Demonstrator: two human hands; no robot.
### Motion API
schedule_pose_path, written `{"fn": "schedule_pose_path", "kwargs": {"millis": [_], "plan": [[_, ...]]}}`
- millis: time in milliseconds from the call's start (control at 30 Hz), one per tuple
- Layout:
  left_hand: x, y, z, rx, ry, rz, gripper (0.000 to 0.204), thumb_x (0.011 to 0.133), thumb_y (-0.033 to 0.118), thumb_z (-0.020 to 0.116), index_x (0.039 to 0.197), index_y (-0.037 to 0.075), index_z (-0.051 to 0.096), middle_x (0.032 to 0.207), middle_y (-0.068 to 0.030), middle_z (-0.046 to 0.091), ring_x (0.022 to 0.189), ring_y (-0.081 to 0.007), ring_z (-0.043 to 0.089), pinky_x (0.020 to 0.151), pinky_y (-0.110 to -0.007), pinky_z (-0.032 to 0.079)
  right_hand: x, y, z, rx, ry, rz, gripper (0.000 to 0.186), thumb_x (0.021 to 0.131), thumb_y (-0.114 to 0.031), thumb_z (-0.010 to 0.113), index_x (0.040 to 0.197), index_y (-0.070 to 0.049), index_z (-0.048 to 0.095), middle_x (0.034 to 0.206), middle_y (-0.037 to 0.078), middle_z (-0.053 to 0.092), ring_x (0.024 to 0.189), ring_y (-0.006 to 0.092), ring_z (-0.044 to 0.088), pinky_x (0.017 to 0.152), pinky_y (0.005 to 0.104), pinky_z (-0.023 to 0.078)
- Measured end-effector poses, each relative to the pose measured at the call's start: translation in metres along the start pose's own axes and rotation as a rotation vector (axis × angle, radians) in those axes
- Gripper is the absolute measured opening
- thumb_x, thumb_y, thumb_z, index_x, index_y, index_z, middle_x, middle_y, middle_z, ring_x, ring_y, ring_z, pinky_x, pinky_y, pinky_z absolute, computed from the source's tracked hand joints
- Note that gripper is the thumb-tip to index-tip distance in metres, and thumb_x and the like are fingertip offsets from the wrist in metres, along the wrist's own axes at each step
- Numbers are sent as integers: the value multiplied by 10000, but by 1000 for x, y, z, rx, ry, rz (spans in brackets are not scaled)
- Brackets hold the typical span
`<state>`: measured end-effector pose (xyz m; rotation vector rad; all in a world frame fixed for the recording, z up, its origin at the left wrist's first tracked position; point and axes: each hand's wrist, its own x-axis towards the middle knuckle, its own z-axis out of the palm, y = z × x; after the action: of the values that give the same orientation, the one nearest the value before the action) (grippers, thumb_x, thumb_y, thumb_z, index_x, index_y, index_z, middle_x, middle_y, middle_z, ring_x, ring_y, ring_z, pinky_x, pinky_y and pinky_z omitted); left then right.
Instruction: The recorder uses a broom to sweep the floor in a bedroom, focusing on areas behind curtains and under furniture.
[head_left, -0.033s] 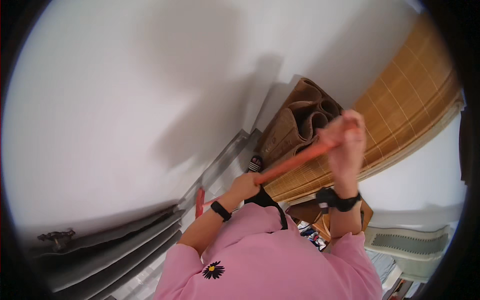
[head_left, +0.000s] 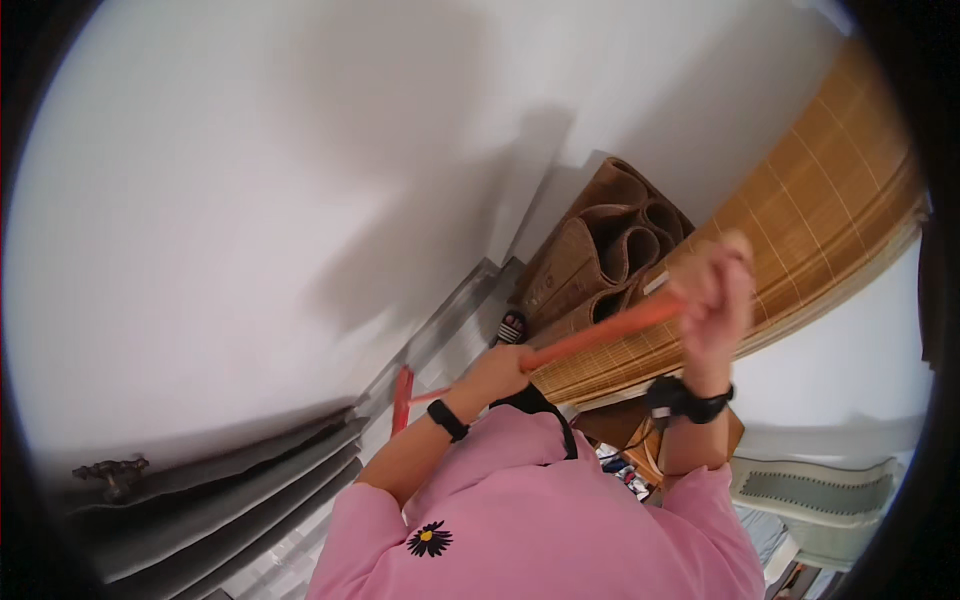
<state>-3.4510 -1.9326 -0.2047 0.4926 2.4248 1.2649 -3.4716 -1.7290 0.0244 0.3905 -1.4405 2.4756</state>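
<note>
An orange pole (head_left: 606, 332) slants up to the right across my body. My left hand (head_left: 502, 372) is closed round it at waist height, and a red crosspiece (head_left: 403, 396) shows beyond that hand at the lower left. My right hand (head_left: 715, 290), blurred, has its fingers closed at the pole's upper end, in front of a large bamboo mat (head_left: 820, 170).
Rolled brown mats (head_left: 600, 235) stand at the white wall beside the bamboo. My sandalled foot (head_left: 512, 325) shows below them. Grey draped fabric (head_left: 230, 480) and a dark metal fitting (head_left: 112, 475) are lower left. A pale padded headboard (head_left: 820, 485) is lower right.
My right hand has shifted right and a little down. My left hand and the orange pole have moved slightly to the right with it.
</note>
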Motion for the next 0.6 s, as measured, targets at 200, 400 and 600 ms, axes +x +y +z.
{"fn": "schedule_pose_path", "kwargs": {"millis": [200,400,600], "plan": [[57,42,4,-37,-70,145,205,700,96,606,901,99,642,761,-144,640,757,-351,619,677,-436,484,26,-45,5,16,-433,-212,277,984,-262,400,765,-93,391,406,-82,296,281,30,244,268,180,317],[100,48,-6,-58,-23,190,176,682,89,645,856,63,628,747,-167,635,730,-361,621,644,-443,489,46,-43,18,-75,-398,-279,301,972,-223,393,692,-121,352,398,-67,349,286,28,308,298,166,355],[180,2,30,-80,36,210,241,670,73,671,895,21,600,768,-190,627,760,-382,610,660,-467,477,66,7,-30,-150,-126,-304,280,974,-189,392,705,-131,341,402,-50,265,299,53,225,266,212,242]]}}
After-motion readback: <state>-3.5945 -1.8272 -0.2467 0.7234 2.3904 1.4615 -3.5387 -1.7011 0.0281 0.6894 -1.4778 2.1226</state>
